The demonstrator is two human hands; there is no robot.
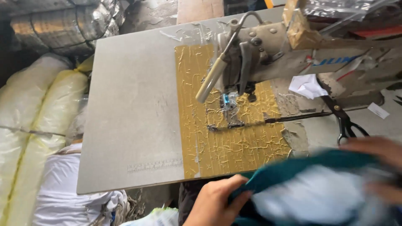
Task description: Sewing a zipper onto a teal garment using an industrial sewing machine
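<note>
- Fabric bundle (310, 188), teal outside with pale lining, sits at lower right of frame, at the near edge of the counter (130, 117); motion-blurred, so weave and seams can't be read.
- Left hand (215, 201), lower centre: fingers curled shut on the bundle's left end, thumb side up, firm pinch on the teal edge.
- Right hand (377, 163), far right edge: heavily blurred, laid over or gripping the bundle's right end; can't tell whether the fingers are closed on it.
- Key relation: bundle's long axis runs left-right between the two hands, roughly parallel to the counter's near edge. Needle area (229, 102) lies up-frame from the cloth, nearer the left hand than the right.
- Sewing machine (293, 54), upper right: worn beige metal head, taped patches, pale cylindrical handle angled down-left.
- Counter: flat grey matte board; a yellow patch (230, 142) of cracked, peeling tape surrounds the needle plate.
- Black scissors (345, 121) lie right of the needle, blades pointing up-left, just above the right hand, apart from the cloth.
- Left of frame: pale yellow-white wrapped rolls (37, 125); white cloth (63, 196) piled below the counter.
</note>
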